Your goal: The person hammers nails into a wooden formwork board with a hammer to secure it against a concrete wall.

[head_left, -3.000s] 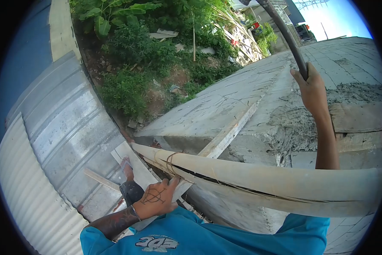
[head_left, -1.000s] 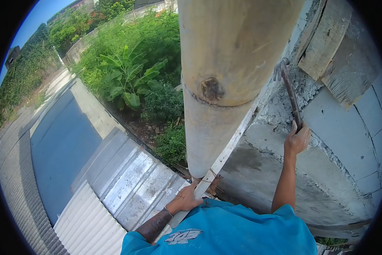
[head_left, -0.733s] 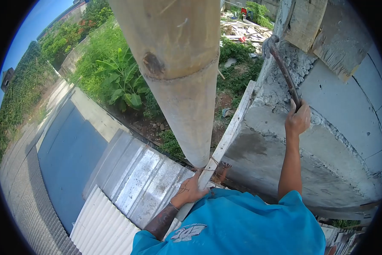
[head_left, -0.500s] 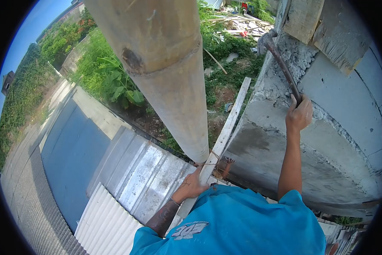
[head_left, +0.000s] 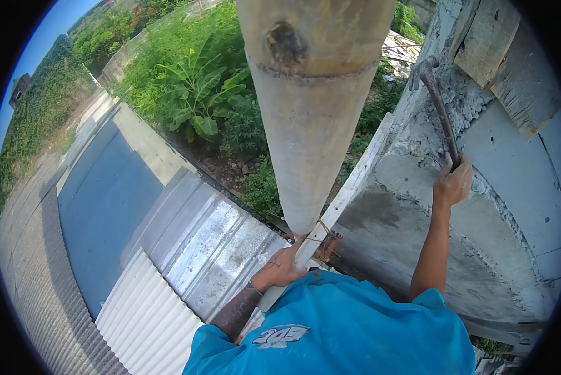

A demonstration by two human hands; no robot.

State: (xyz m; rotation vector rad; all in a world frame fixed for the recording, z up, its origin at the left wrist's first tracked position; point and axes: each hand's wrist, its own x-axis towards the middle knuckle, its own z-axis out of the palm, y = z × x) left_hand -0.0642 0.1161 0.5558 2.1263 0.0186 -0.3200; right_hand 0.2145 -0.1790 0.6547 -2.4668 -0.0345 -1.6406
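Observation:
My right hand (head_left: 453, 181) is closed around the lower end of a claw hammer (head_left: 441, 115). The hammer's head lies at the rough, chipped edge of a concrete wall (head_left: 412, 181), beside its upper corner; whether it touches is hard to tell. My left hand (head_left: 282, 267) grips a pale wooden batten (head_left: 349, 187) low down, its thumb across the wood and its other fingers partly hidden. Right by that hand, a thick bamboo pole (head_left: 318, 131) rises close in front of me. Wire (head_left: 321, 231) ties the pole's foot to the batten.
Wooden boards (head_left: 490, 44) are fixed on the wall's top at right. Below left lie metal roofing sheets (head_left: 212, 231), a white corrugated sheet (head_left: 149, 306) and a blue roof panel (head_left: 112, 212). Green plants (head_left: 199, 94) grow beyond the roofs. Another person's hand (head_left: 333, 240) shows low behind the batten.
My view has turned left, so the pole and wall appear farther right. Both hands keep their holds, and the hammer's head stays near the wall's chipped edge.

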